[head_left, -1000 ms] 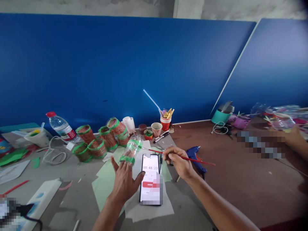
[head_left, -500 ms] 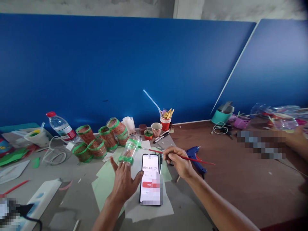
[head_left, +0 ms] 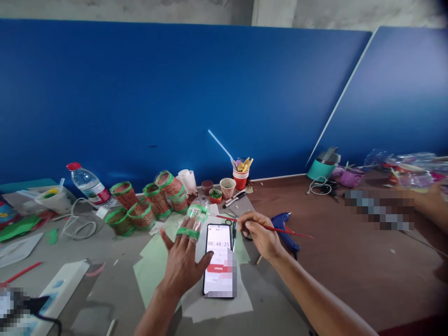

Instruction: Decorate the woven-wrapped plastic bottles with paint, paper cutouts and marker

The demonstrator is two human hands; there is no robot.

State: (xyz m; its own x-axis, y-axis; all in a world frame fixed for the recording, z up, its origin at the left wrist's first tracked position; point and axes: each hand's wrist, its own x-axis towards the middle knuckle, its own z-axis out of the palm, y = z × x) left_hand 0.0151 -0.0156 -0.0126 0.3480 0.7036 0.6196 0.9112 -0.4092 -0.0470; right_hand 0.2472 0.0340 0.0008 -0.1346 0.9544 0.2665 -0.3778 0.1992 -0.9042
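Note:
The fingers of my left hand (head_left: 184,254) reach inside a clear plastic cylinder (head_left: 198,219) with green bands at both ends, and the thumb is spread out over the phone's edge. Pinched in my right hand (head_left: 261,233) is a thin red paintbrush (head_left: 287,232), its tip at the cylinder's far green band. The lit phone (head_left: 219,275) lies between my hands on white and pale green paper (head_left: 150,266).
Several brown, green-rimmed cups (head_left: 140,214) stand at the left beside a water bottle (head_left: 91,186). A blue glue gun (head_left: 285,228) lies right of my right hand. At far right a person's hand (head_left: 432,200) is near plastic pieces.
The cylinder has shifted slightly right and turned on my left fingers, which sit a little further inside it. My right hand and the brush have hardly moved.

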